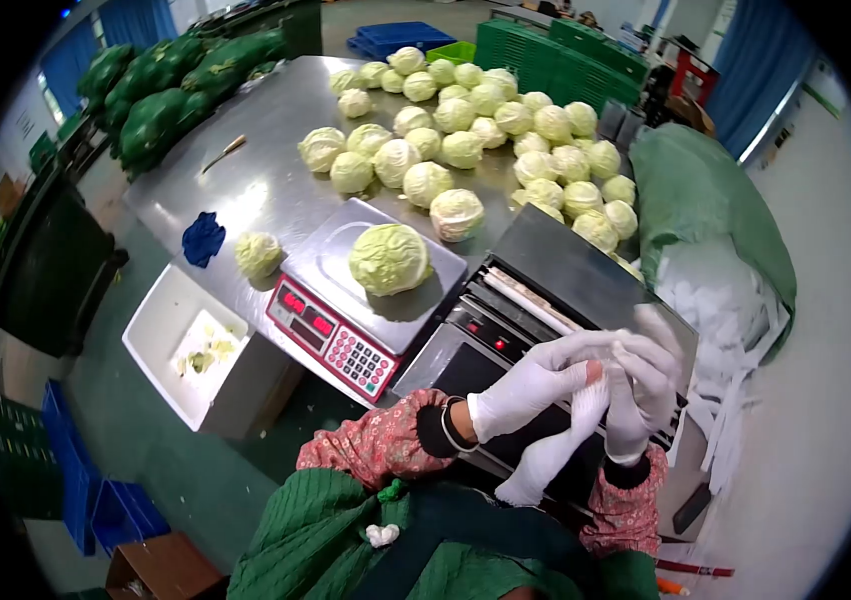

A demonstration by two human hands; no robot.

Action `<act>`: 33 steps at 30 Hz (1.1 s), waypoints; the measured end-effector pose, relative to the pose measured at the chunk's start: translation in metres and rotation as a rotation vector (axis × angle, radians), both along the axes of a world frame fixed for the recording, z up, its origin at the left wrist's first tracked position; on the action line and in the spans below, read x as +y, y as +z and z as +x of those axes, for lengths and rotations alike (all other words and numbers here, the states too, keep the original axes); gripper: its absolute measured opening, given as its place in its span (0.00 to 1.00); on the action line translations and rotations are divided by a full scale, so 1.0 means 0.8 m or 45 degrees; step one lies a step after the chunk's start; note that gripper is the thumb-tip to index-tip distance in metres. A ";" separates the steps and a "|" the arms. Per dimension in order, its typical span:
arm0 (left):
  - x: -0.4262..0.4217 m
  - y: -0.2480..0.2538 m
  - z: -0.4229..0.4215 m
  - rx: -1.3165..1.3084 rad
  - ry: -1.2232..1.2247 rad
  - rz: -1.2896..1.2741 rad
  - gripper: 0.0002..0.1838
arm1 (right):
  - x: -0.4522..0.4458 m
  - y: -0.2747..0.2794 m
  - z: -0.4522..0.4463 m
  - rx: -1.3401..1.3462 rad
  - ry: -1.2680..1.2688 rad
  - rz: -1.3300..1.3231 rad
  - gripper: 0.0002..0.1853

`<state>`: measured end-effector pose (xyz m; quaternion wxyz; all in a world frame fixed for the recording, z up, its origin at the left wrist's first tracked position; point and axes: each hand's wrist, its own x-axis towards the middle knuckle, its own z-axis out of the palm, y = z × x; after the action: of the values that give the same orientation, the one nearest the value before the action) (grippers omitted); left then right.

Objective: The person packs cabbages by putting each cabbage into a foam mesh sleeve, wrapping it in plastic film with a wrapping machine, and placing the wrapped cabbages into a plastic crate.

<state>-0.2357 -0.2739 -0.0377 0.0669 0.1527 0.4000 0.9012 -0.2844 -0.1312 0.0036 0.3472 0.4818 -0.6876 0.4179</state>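
Observation:
Both of my hands wear white gloves and are raised over the front of the film wrapping machine (pixel 466 385). My left hand (pixel 536 382) is closed on a white foam net sleeve (pixel 564 452), which hangs down between my wrists. My right hand (pixel 643 395) is beside it with its fingers bent around the sleeve's upper end; its fingertips are slightly blurred. To the left, one cabbage (pixel 389 260) sits on the plate of a red and silver digital scale (pixel 334 345) with lit red digits.
Many cabbages (pixel 456 115) cover the back of the steel table (pixel 276 120). A knife (pixel 224 152), a blue cloth (pixel 204 240) and a single cabbage (pixel 259 255) lie at left. A white bin (pixel 161 335) with leaf scraps stands below. White foam nets (pixel 716 300) spill from a green sack (pixel 711 200) at right.

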 end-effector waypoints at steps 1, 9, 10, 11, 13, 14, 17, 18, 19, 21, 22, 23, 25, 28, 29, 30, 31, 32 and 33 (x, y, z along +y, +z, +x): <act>-0.010 -0.006 0.007 -0.183 -0.023 0.034 0.18 | -0.011 -0.006 -0.010 -0.055 0.126 0.005 0.10; -0.138 -0.084 0.040 -0.056 0.562 0.219 0.10 | -0.086 -0.079 -0.010 -1.823 0.933 0.318 0.11; -0.163 -0.089 0.051 -0.032 0.471 0.417 0.10 | -0.087 -0.112 -0.012 -2.167 0.888 0.667 0.15; -0.173 -0.089 0.062 -0.141 0.569 0.288 0.12 | -0.096 -0.111 0.002 -2.192 0.946 0.729 0.18; -0.183 -0.088 0.082 -0.483 0.460 0.436 0.16 | -0.112 -0.101 0.012 -2.138 1.034 0.808 0.21; -0.189 -0.085 0.090 -0.749 0.300 0.728 0.18 | -0.119 -0.097 0.006 -2.061 1.072 0.819 0.22; -0.234 -0.163 0.129 -0.324 -0.113 0.358 0.23 | -0.130 -0.104 0.002 -2.104 1.254 0.486 0.22; -0.238 -0.171 0.141 -0.285 -0.235 0.050 0.26 | -0.131 -0.104 0.006 -2.350 1.339 0.309 0.23; -0.239 -0.165 0.152 -0.203 -0.363 -0.257 0.31 | -0.131 -0.109 0.012 -2.387 1.282 0.304 0.24; -0.237 -0.154 0.168 -0.190 -0.355 -0.752 0.33 | -0.139 -0.106 0.025 -2.487 1.263 0.296 0.25; -0.242 -0.156 0.169 -0.211 -0.344 -0.884 0.32 | -0.146 -0.095 0.033 -2.519 1.242 0.319 0.25; -0.250 -0.161 0.165 -0.328 -0.085 -0.835 0.22 | -0.157 -0.092 0.035 -2.253 1.215 0.377 0.24; -0.270 -0.137 0.143 -0.640 0.647 -0.911 0.08 | -0.171 -0.097 0.008 -1.856 0.888 0.763 0.17; -0.315 -0.162 0.088 -0.446 1.326 -1.016 0.11 | -0.242 -0.131 -0.039 -0.839 -0.066 0.411 0.11; -0.322 -0.159 0.072 -0.382 1.368 -1.072 0.13 | -0.263 -0.135 -0.056 -0.691 -0.220 0.332 0.11; -0.328 -0.155 0.056 -0.321 1.412 -1.129 0.16 | -0.282 -0.126 -0.063 -0.657 -0.286 0.250 0.12; -0.331 -0.147 0.037 -0.401 1.303 -0.772 0.20 | -0.299 -0.128 -0.076 -0.687 -0.366 0.251 0.12; -0.335 -0.140 0.020 -0.481 1.178 -0.425 0.24 | -0.315 -0.130 -0.087 -0.775 -0.498 0.368 0.13; -0.341 -0.136 0.012 -0.594 1.031 -0.372 0.26 | -0.328 -0.131 -0.094 -0.920 -0.544 0.488 0.14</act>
<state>-0.2262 -0.5465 -0.1464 -0.1806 -0.2320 0.5239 0.7994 -0.3598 -0.3934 -0.1009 0.0682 0.2081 -0.9133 0.3435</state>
